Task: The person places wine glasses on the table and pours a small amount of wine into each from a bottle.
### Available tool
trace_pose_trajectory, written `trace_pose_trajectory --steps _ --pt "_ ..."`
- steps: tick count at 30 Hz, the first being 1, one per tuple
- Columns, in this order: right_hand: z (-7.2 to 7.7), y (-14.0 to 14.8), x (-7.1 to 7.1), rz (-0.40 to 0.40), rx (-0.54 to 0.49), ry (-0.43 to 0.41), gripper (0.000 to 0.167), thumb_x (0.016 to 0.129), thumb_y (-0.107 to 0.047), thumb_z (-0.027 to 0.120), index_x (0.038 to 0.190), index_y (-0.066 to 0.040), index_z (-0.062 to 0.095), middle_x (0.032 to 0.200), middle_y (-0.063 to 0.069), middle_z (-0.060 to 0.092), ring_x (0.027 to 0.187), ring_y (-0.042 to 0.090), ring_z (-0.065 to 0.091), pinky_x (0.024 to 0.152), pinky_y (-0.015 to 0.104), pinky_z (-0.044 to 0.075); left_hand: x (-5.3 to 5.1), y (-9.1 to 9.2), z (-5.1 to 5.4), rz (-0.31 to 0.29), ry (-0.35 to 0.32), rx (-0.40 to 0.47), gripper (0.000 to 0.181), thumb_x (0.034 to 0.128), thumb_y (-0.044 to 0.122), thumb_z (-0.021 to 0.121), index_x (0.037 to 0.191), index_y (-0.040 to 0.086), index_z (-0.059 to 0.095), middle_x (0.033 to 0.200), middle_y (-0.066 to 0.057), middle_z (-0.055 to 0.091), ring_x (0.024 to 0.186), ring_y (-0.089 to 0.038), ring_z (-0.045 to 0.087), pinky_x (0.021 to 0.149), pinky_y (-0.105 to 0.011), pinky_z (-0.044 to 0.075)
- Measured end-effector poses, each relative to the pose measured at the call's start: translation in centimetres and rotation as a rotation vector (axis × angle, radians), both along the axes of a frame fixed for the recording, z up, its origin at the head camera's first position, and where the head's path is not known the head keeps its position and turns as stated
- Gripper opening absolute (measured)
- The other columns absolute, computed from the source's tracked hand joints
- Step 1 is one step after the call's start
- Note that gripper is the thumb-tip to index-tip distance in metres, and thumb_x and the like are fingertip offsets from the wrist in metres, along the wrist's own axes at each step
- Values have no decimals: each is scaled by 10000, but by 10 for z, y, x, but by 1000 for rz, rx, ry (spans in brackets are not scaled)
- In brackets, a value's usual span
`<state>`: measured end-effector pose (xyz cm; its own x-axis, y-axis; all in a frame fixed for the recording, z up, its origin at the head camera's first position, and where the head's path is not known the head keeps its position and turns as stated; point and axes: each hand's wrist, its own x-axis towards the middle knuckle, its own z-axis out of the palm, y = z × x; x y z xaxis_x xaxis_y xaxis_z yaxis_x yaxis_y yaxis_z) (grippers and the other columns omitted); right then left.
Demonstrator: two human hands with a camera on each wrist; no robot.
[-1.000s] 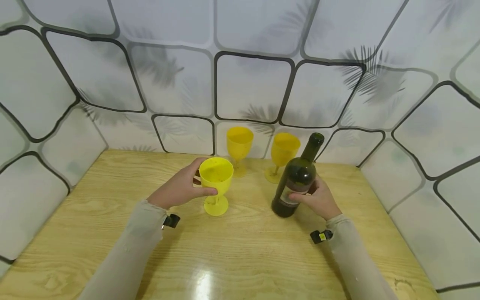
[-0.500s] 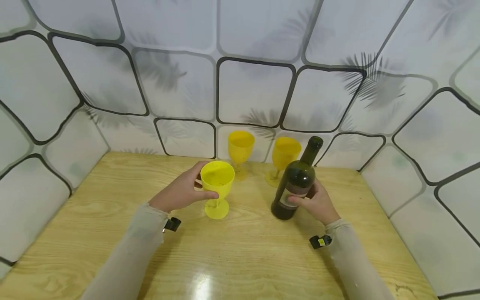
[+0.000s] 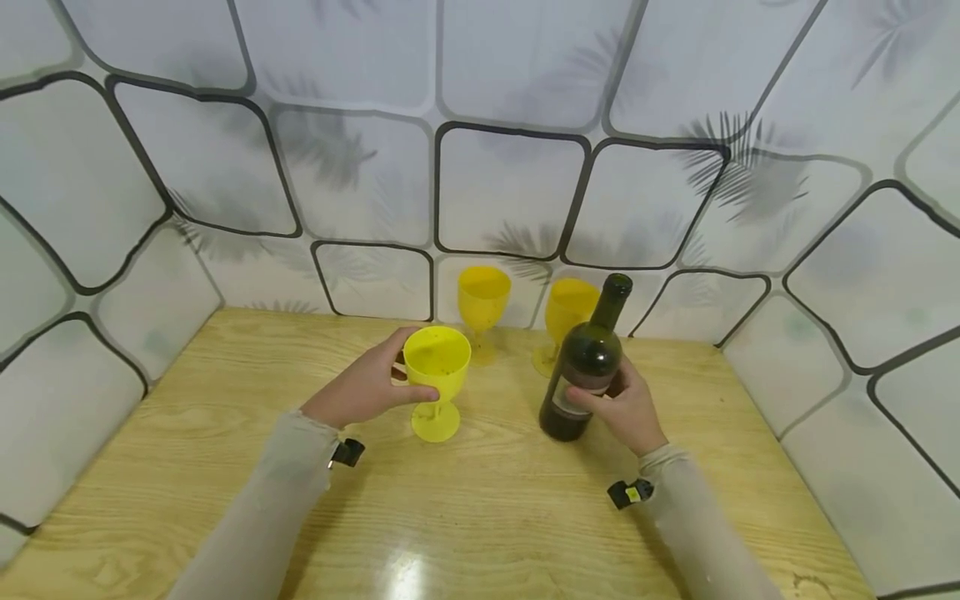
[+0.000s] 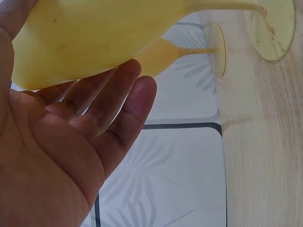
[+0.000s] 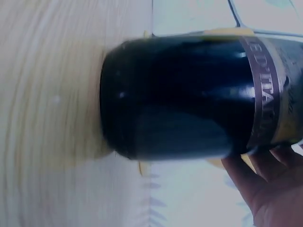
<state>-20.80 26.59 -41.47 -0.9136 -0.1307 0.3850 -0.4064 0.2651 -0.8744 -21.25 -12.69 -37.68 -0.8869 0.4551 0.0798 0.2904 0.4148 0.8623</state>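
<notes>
My left hand (image 3: 373,379) holds a yellow plastic goblet (image 3: 438,360) by its bowl, the thumb in front and the fingers around the far side. That goblet stands upright on its round foot; its bowl (image 4: 90,38) fills the top of the left wrist view. To the right, my right hand (image 3: 626,408) grips a dark green wine bottle (image 3: 592,350) around its label, thumb towards me. The uncorked bottle leans slightly right in the head view. In the right wrist view its base (image 5: 118,99) is at or close to the tabletop; contact is unclear.
Two more yellow goblets stand near the back wall, one in the middle (image 3: 483,296) and one (image 3: 570,304) partly hidden behind the bottle. The pale wooden table (image 3: 465,517) meets patterned walls (image 3: 510,192) at the back and both sides.
The right hand and the bottle have shifted slightly left, and the bottle's neck stands a little more upright. The left hand keeps hold of its goblet. The head view has tilted slightly.
</notes>
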Motion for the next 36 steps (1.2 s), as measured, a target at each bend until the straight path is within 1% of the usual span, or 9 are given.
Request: trace_pose_trajectory --steps 3,5,10,13,17,23,27,29,36 --pt "2 -5 2 -31 26 23 633 816 37 846 1380 -39 570 1166 -59 683 972 87 650 774 212 537 -1 1 0 4 10 -3 866 846 489 845 1544 315 364 1366 59 573 1122 -205 591 1022 -526 492" --pt "4 -7 4 -56 59 37 630 808 8 866 1369 -54 586 1157 -9 694 946 90 652 757 216 538 -1 1 -1 1 18 -2 871 844 499 842 1546 308 363 1371 57 571 1122 -206 587 1024 -547 489" --pt "10 -14 11 -109 161 57 673 805 -99 904 1402 -132 594 1177 78 710 940 99 665 766 233 551 0 0 -2 -8 29 -5 872 845 502 840 1546 293 365 1361 53 581 1122 -188 597 1006 -483 505" --pt "13 -18 14 -119 185 69 741 804 -131 912 1454 -154 556 1225 88 704 982 101 667 796 235 554 0 -1 -2 -8 35 -12 882 845 500 840 1552 280 360 1357 46 587 1120 -178 602 1001 -457 506" --pt "17 -21 15 -130 168 88 842 793 -125 920 1510 -187 484 1275 88 690 1015 105 668 812 230 557 1 -1 0 -9 43 -22 895 855 498 831 1567 265 342 1373 38 577 1130 -177 597 1009 -468 504" --pt "22 -21 17 -152 189 124 870 772 -130 936 1509 -240 487 1221 86 718 960 153 707 779 246 576 0 1 2 -3 34 -29 891 855 505 829 1565 274 341 1383 50 566 1139 -181 590 1018 -482 498" --pt "26 -22 20 -184 261 155 929 753 -200 956 1534 -326 469 1222 39 727 983 182 713 801 286 579 0 2 3 -3 27 -27 887 859 490 833 1563 273 339 1388 49 561 1152 -195 584 1032 -510 491" --pt "27 -23 20 -196 306 181 956 744 -228 963 1545 -345 456 1239 33 724 999 187 711 815 322 581 1 2 3 -5 25 -28 886 859 485 834 1562 271 338 1390 46 558 1155 -201 580 1038 -526 486" --pt "31 -26 22 -218 409 286 973 701 -247 984 1533 -313 484 1232 57 730 972 198 726 777 419 597 1 1 2 -14 32 -25 889 864 474 832 1571 274 331 1395 41 557 1151 -201 576 1036 -558 477"
